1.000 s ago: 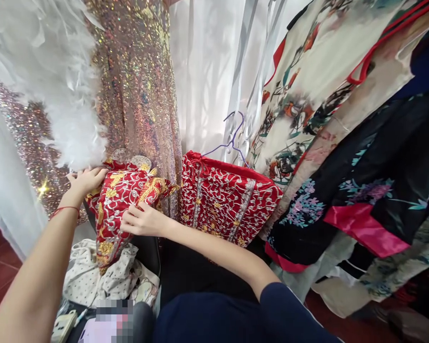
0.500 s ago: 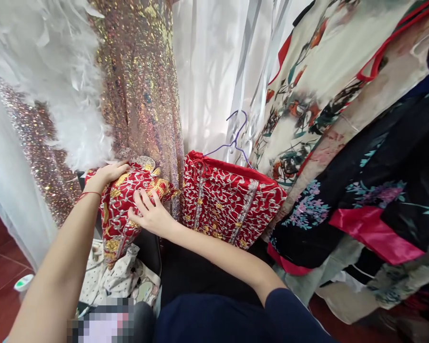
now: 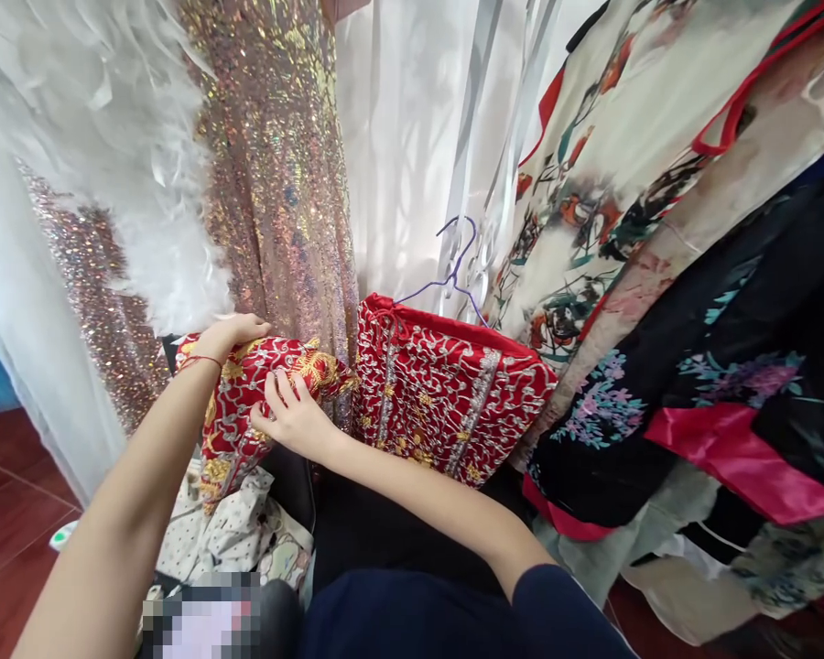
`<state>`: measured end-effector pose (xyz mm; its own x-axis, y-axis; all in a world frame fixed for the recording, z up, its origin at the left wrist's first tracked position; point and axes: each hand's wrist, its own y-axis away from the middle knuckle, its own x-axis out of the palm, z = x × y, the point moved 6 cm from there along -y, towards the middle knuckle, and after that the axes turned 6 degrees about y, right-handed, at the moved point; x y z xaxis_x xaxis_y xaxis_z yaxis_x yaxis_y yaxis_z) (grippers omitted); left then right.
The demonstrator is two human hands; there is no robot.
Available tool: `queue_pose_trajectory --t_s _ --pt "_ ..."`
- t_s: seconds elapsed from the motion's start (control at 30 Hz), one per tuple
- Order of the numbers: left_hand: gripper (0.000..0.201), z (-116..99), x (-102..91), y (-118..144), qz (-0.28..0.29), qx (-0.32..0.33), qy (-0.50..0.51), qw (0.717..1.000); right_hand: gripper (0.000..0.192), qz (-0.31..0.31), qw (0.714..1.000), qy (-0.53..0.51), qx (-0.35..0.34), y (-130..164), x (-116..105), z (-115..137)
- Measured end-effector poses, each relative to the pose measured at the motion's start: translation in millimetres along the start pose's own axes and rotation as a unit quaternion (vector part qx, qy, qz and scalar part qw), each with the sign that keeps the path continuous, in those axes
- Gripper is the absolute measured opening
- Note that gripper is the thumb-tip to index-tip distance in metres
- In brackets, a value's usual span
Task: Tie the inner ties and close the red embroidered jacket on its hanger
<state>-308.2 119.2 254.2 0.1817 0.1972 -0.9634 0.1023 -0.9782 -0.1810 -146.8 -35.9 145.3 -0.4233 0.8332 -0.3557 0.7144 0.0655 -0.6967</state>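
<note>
So the gold-trimmed red cloth [image 3: 243, 380] is on the left, bunched up, its pointed lower end over the spotted cloth [image 3: 237, 531]. Left hand [image 3: 237, 329] lies along its top edge, palm down; can't tell if that grip is pinching any of it. Right hand [image 3: 298, 419] is on the front, fingers bent and a bit spread, and I can't tell if that grip's got fabric either. Room's tight: white feathers [image 3: 168, 210] end just above the left hand, the sequined curtain [image 3: 285, 210] hangs right behind, and the gold right edge gets up to the red embroidered garment [image 3: 439, 394] under the purple hanger [image 3: 454, 275].
</note>
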Motion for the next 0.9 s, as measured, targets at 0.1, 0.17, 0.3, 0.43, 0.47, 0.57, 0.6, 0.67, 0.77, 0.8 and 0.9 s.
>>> queue_pose_trajectory --t_s 0.1,0.17,0.3,0.43,0.47,0.57,0.6,0.67,0.77,0.8,0.9 --pt "0.027 -33 1.7 -3 0.041 0.022 -0.024 0.999 0.023 0.028 0.998 -0.056 -0.022 -13 18 7" --pt "0.029 -64 0.7 -3 0.048 0.050 -0.031 0.997 0.025 0.052 0.993 -0.102 -0.036 -28 32 14" --pt "0.037 -123 1.1 -1 0.024 0.103 -0.035 0.994 0.030 0.077 0.983 -0.158 -0.050 -45 53 28" --pt "0.050 -165 10.2 -7 -0.033 0.137 -0.018 0.990 0.030 0.070 0.974 -0.180 -0.121 -18 45 34" --pt "0.053 -173 13.4 -11 -0.049 0.142 -0.007 0.989 0.029 0.057 0.969 -0.185 -0.156 -5 37 32" --pt "0.058 -198 24.3 -28 -0.091 0.159 0.038 0.982 0.030 0.024 0.953 -0.197 -0.229 38 12 11" --pt "0.057 -206 28.5 -33 -0.100 0.167 0.055 0.979 0.029 0.033 0.953 -0.202 -0.223 49 7 -2" --pt "0.052 -219 38.7 -41 -0.102 0.184 0.081 0.974 0.021 0.098 0.966 -0.204 -0.123 64 10 -39" --pt "0.045 -225 54.3 -42 -0.088 0.201 0.099 0.971 0.017 0.205 0.957 -0.151 0.140 86 28 -107" --pt "0.045 -223 58.0 -38 -0.089 0.202 0.100 0.970 0.018 0.220 0.943 -0.124 0.216 93 32 -127" --pt "0.050 -212 63.3 -15 -0.111 0.191 0.101 0.970 0.028 0.225 0.901 -0.066 0.365 110 36 -169"
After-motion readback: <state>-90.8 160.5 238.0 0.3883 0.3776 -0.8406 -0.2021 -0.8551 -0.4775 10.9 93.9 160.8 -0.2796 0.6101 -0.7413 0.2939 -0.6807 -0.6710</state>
